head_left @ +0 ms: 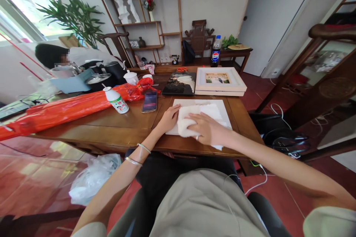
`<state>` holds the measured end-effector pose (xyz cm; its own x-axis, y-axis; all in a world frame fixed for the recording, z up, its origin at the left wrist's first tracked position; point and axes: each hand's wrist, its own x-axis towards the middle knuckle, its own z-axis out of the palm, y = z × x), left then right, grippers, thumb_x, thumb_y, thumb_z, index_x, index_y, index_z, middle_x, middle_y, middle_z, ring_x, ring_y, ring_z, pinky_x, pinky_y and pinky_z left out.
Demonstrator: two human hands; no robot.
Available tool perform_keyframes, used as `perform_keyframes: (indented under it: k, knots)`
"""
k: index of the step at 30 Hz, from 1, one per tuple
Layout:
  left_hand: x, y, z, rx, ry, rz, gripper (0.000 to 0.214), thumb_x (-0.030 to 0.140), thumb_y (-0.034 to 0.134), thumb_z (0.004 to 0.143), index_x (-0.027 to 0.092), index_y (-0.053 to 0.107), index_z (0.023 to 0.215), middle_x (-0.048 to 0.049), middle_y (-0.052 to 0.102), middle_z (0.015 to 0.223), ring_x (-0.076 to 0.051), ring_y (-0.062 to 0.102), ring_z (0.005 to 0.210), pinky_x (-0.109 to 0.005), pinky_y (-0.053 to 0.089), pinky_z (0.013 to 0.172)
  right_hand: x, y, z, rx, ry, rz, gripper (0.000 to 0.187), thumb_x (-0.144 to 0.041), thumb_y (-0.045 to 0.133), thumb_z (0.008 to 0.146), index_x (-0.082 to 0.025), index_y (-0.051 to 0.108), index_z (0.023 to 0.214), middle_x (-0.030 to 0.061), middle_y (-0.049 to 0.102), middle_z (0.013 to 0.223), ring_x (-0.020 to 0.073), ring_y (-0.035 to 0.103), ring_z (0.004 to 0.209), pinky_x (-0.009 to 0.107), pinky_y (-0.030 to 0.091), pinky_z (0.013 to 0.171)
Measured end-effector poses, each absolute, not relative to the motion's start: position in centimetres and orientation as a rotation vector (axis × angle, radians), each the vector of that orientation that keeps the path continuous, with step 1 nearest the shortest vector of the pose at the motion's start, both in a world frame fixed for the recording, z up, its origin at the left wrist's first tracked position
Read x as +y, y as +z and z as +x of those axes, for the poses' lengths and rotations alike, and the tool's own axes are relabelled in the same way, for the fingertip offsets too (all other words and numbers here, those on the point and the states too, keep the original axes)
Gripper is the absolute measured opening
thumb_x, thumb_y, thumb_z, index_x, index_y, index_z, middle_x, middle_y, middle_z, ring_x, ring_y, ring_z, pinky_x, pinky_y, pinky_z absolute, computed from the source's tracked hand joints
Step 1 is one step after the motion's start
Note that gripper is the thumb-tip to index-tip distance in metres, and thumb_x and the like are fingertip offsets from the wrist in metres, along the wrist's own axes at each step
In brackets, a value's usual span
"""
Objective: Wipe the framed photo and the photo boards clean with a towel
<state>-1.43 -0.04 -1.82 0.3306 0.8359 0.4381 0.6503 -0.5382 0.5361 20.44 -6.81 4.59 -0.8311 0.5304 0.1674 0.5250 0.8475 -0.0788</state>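
Note:
A folded, fluffy white cloth (189, 113) lies on a flat white panel (178, 102) at the front edge of the wooden table. My right hand (207, 129), a ring on one finger, grips the cloth and presses it against the panel. At the panel's left side rests my left hand (169, 117), its fingers stretched out flat by the edge of the cloth. Part of the panel is hidden under the cloth and my right hand. Behind it stand a stack of white frames (239, 83) and a dark picture panel (172, 88).
A phone (149, 102) and a white-green bottle (118, 100) stand to the left, before a long red plastic-wrapped bundle (72, 105). A cola bottle (216, 52) rises behind the frames. Another person (51, 54) is at the far left. A plastic bag (96, 177) hangs below the table.

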Motion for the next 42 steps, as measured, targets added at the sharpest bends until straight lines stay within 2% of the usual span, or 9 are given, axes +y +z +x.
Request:
perform_keyframes:
  k: [5,9,16,19,21,25,27,34,42]
  knots:
    - [-0.1,-1.6,-1.4,1.330,0.985,2.359,0.037,0.017,0.039,0.089,0.015,0.062,0.118,-0.0105,0.055,0.132,-0.024,0.048,0.126,-0.041,0.036,0.108,-0.8,4.8,19.5,-2.735,-0.047,-1.066,0.035,-0.022,0.051,0.081,-0.021,0.062,0.113,0.0141,0.058,0.122,0.0326,0.047,0.118,0.051,0.037,0.092]
    - [-0.1,-1.5,-1.4,1.343,0.963,2.375,0.036,0.016,0.039,0.088,0.016,0.064,0.114,-0.0100,0.056,0.131,-0.025,0.048,0.126,-0.042,0.037,0.107,0.3,4.6,18.3,-2.678,-0.124,-1.187,0.033,-0.037,0.043,0.091,-0.023,0.062,0.114,0.0128,0.058,0.122,0.0316,0.045,0.118,0.052,0.035,0.092]
    - [0.0,-1.8,-1.6,1.303,1.010,2.327,0.038,0.015,0.042,0.086,0.015,0.062,0.119,-0.0114,0.056,0.131,-0.024,0.049,0.125,-0.041,0.038,0.106,-8.6,3.5,16.4,-2.776,-0.295,-0.929,0.028,-0.028,0.048,0.086,-0.016,0.069,0.101,0.0210,0.054,0.122,0.0366,0.041,0.120,0.052,0.032,0.094]
    - [0.0,-2.0,-1.9,1.283,1.032,2.316,0.038,0.014,0.043,0.086,0.015,0.061,0.120,-0.0123,0.054,0.133,-0.024,0.048,0.126,-0.042,0.037,0.107,-11.9,3.6,15.8,-2.791,-0.278,-0.839,0.025,-0.026,0.051,0.084,-0.015,0.070,0.097,0.0223,0.050,0.128,0.0378,0.039,0.123,0.052,0.031,0.096]
    - [0.1,-2.1,-2.0,1.285,1.033,2.316,0.039,0.014,0.044,0.085,0.016,0.060,0.120,-0.0118,0.054,0.133,-0.024,0.048,0.126,-0.044,0.037,0.107,-11.9,4.0,15.8,-2.803,-0.209,-0.831,0.026,-0.028,0.050,0.084,-0.015,0.069,0.096,0.0219,0.053,0.123,0.0362,0.043,0.119,0.049,0.034,0.094]
    - [0.1,-1.9,-1.9,1.294,0.975,2.360,0.037,0.014,0.049,0.083,0.015,0.061,0.118,-0.0111,0.056,0.132,-0.025,0.048,0.125,-0.042,0.039,0.106,-7.3,5.1,16.7,-2.827,-0.064,-0.950,0.026,-0.026,0.051,0.081,-0.018,0.066,0.100,0.0143,0.064,0.102,0.0283,0.058,0.097,0.039,0.044,0.081]
    - [0.0,-1.7,-1.6,1.286,0.980,2.384,0.036,0.013,0.048,0.083,0.016,0.062,0.116,-0.0096,0.057,0.130,-0.025,0.048,0.125,-0.040,0.039,0.105,-4.0,5.4,17.2,-2.806,-0.060,-1.089,0.027,-0.024,0.051,0.080,-0.019,0.065,0.102,0.0126,0.066,0.100,0.0275,0.060,0.091,0.036,0.044,0.076]
    - [-0.2,-1.6,-1.3,1.367,1.008,2.355,0.038,0.016,0.039,0.088,0.014,0.062,0.118,-0.0115,0.057,0.130,-0.025,0.051,0.122,-0.043,0.037,0.106,3.6,5.8,16.2,-2.704,0.059,-1.198,0.035,-0.033,0.034,0.094,-0.015,0.059,0.111,0.0123,0.065,0.112,0.0264,0.058,0.103,0.032,0.040,0.082]
    - [0.1,-1.8,-1.4,1.401,0.995,2.375,0.036,0.017,0.040,0.088,0.016,0.064,0.114,-0.0098,0.060,0.125,-0.024,0.054,0.118,-0.041,0.041,0.103,5.0,6.3,13.2,-2.711,0.149,-1.092,0.035,-0.035,0.037,0.094,-0.014,0.060,0.111,0.0135,0.064,0.116,0.0264,0.058,0.104,0.030,0.040,0.082]
